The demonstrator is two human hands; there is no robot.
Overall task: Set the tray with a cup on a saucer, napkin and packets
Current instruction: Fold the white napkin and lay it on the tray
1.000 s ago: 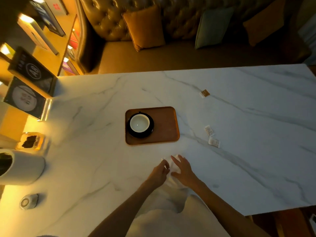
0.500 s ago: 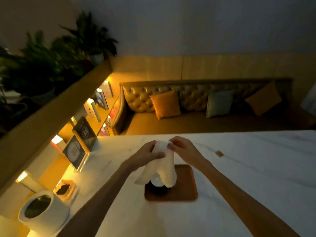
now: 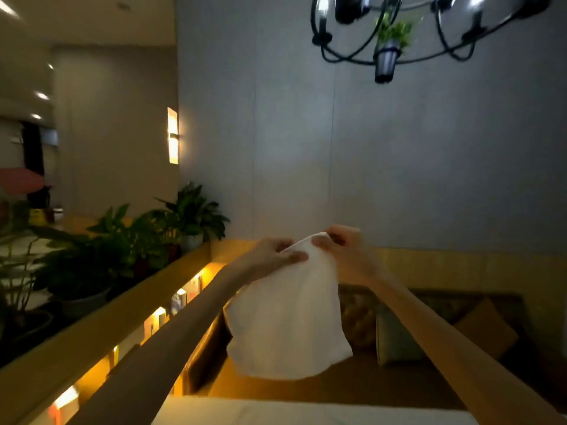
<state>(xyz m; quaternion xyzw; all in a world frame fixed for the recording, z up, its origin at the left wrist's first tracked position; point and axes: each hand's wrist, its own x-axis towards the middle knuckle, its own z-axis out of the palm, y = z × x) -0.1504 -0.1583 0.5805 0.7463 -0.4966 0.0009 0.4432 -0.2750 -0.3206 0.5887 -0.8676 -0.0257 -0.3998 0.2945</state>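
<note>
White napkin (image 3: 287, 320) pinched at its top edge between left hand (image 3: 271, 256) and right hand (image 3: 346, 250), both clamped on the cloth, held up in the air, hanging loose above the table edge (image 3: 306, 412); sofa (image 3: 429, 326) behind, chandelier (image 3: 429, 32) overhead

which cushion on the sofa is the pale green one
The pale green cushion stands just right of the hanging napkin; the cushion further right is orange-brown.
</note>
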